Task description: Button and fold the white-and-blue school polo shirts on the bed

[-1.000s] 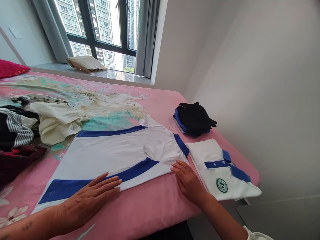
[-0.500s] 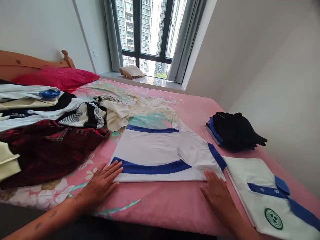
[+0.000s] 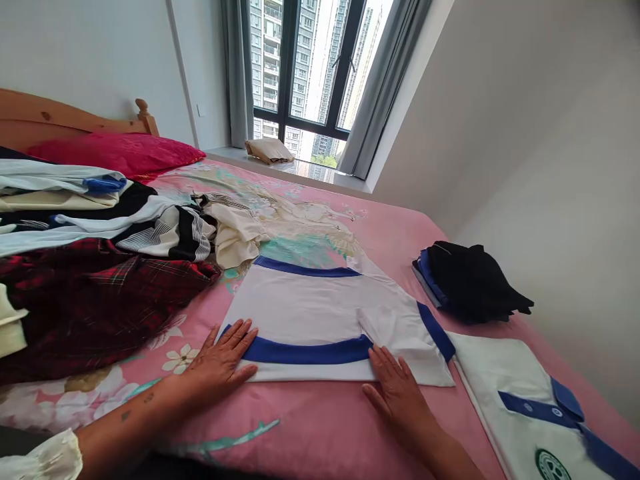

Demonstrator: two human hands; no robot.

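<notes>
the white fabric shirt with blue bands (image 3: 300,307) lies at the centre of the frame on the pink floral-sheeted bed (image 3: 310,427). the left hand (image 3: 220,363) and right hand (image 3: 400,393), both flat with fingers outstretched, touch its near edge.

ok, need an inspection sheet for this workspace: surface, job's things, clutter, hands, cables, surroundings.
Surface: bed with a pink floral fabric sheet.
Job's things: white fabric shirt with blue bands, spread flat, slightly wrinkled towards its blue-edged sleeve.
Clutter: dark red plaid garment and crumpled cream cloth in a loose heap at left; folded white polo shirt with blue collar and folded black-topped clothes stack at right.
Hands: left hand and right hand both open, fingers on the shirt's near side.
Cables: nothing seen.
Surroundings: dark-framed glass window, grey fabric curtains, brown wooden headboard.
</notes>
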